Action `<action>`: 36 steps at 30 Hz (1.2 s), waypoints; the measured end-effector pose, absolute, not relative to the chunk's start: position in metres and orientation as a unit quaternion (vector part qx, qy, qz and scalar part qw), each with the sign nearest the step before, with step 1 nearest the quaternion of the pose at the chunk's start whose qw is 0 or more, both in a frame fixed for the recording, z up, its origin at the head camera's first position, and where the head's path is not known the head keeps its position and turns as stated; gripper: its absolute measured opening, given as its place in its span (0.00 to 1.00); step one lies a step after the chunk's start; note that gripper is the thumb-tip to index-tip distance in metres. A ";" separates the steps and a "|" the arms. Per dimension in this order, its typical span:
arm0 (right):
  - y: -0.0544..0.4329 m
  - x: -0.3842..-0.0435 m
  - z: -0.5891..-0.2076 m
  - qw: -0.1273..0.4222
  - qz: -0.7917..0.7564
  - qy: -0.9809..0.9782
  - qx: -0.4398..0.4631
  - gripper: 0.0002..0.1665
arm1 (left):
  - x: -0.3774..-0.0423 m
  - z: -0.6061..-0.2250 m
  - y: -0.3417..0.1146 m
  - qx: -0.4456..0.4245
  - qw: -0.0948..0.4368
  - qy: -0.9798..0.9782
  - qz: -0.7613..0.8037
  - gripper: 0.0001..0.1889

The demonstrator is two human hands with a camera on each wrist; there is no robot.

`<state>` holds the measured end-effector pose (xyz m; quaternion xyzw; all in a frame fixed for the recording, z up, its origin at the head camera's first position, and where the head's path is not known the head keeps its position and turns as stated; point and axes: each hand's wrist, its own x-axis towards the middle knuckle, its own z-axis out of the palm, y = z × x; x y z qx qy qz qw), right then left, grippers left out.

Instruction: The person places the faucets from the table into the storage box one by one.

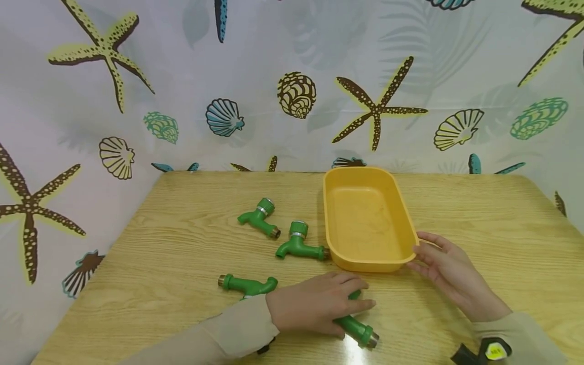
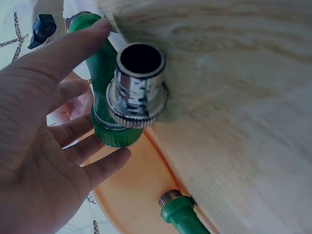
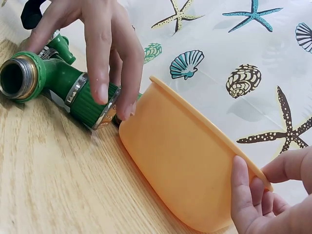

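Note:
A green tap (image 1: 358, 329) with a threaded brass end lies on the table, partly covered by my left hand (image 1: 319, 302). In the left wrist view, the thumb lies over one end of this tap (image 2: 100, 73) and the loosely spread fingers are beside its ribbed knob. A chrome nozzle (image 2: 139, 87) with a knurled ring points at that camera. My right hand (image 1: 449, 271) pinches the near right rim of a yellow plastic basin (image 1: 365, 218); thumb and fingers lie on either side of the rim in the right wrist view.
Another green tap (image 1: 298, 246) lies against the basin's left side, and one (image 1: 257, 218) is farther back. A third (image 1: 248, 285) lies beside my left forearm, partly hidden by the sleeve. Behind the wooden table (image 1: 182, 218) hangs a shell-and-starfish patterned cloth (image 1: 255, 61).

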<state>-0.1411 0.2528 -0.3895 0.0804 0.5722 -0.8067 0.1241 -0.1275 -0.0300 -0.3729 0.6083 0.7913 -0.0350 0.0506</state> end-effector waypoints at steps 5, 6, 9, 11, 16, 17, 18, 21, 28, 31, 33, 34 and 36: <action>0.252 -0.141 -0.388 0.128 -0.806 0.571 0.087 0.22 | -0.131 -0.376 -0.028 0.617 0.036 0.786 -0.023 0.30; 0.253 -0.141 -0.388 0.129 -0.806 0.572 0.086 0.22 | -0.132 -0.377 -0.028 0.619 0.031 0.785 -0.019 0.28; 0.252 -0.141 -0.388 0.129 -0.804 0.574 0.084 0.22 | -0.134 -0.380 -0.027 0.624 0.026 0.781 0.000 0.19; 0.252 -0.141 -0.388 0.128 -0.803 0.576 0.084 0.22 | -0.136 -0.381 -0.026 0.626 0.024 0.779 0.010 0.15; 0.252 -0.141 -0.388 0.128 -0.805 0.574 0.080 0.22 | -0.139 -0.382 -0.024 0.630 0.025 0.776 0.013 0.15; 0.252 -0.141 -0.388 0.128 -0.805 0.574 0.079 0.22 | -0.139 -0.382 -0.024 0.631 0.028 0.775 0.012 0.16; 0.253 -0.141 -0.388 0.128 -0.806 0.573 0.078 0.22 | -0.140 -0.382 -0.023 0.631 0.029 0.775 0.012 0.16; 0.253 -0.142 -0.389 0.128 -0.804 0.575 0.080 0.22 | -0.140 -0.382 -0.022 0.630 0.034 0.776 0.014 0.17; 0.253 -0.142 -0.388 0.124 -0.801 0.580 0.083 0.22 | -0.140 -0.381 -0.023 0.625 0.032 0.780 0.022 0.14; 0.253 -0.142 -0.388 0.122 -0.804 0.576 0.077 0.22 | -0.140 -0.381 -0.023 0.627 0.024 0.779 0.012 0.15; 0.253 -0.141 -0.388 0.123 -0.807 0.573 0.074 0.22 | -0.140 -0.381 -0.024 0.629 0.020 0.777 0.007 0.15; 0.253 -0.141 -0.388 0.123 -0.807 0.573 0.073 0.22 | -0.140 -0.382 -0.024 0.630 0.016 0.776 0.007 0.15; 0.253 -0.141 -0.388 0.124 -0.807 0.573 0.071 0.22 | -0.140 -0.383 -0.024 0.634 0.009 0.773 0.006 0.15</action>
